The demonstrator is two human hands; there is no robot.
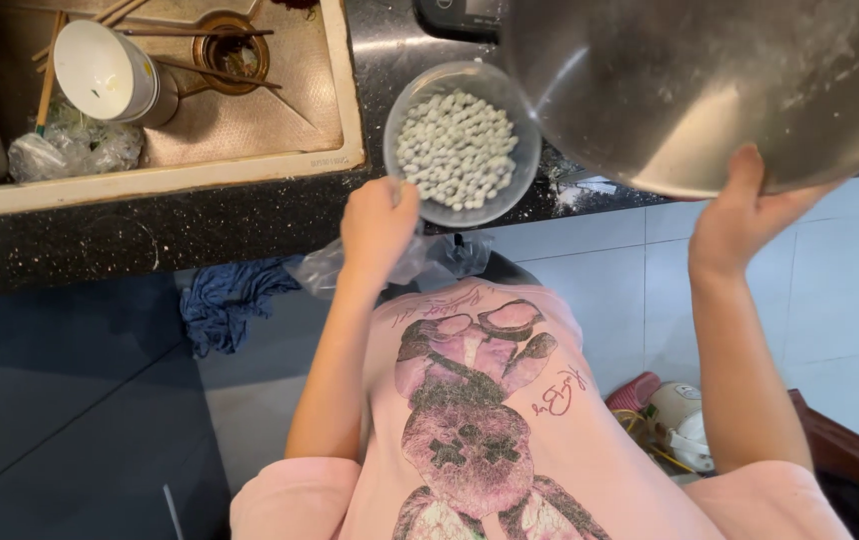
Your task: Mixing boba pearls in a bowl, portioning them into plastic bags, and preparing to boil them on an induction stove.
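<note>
A person's left hand [378, 222] grips the rim of a glass bowl [462, 143] of small white balls on the tabletop [100, 235]; the right hand [745, 215] clasps a tilted steel bowl [710, 85] just beside it, seemingly mid-transfer, needing steady holds.

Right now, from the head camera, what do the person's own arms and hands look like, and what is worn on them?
Both arms are bare from short pink sleeves down. The left hand and right hand wear no gloves, and no rings, watch or bracelets show from this angle. The sleeves belong to a pink short-sleeved T-shirt printed with a dark, mottled bear-like figure and reddish script.
</note>
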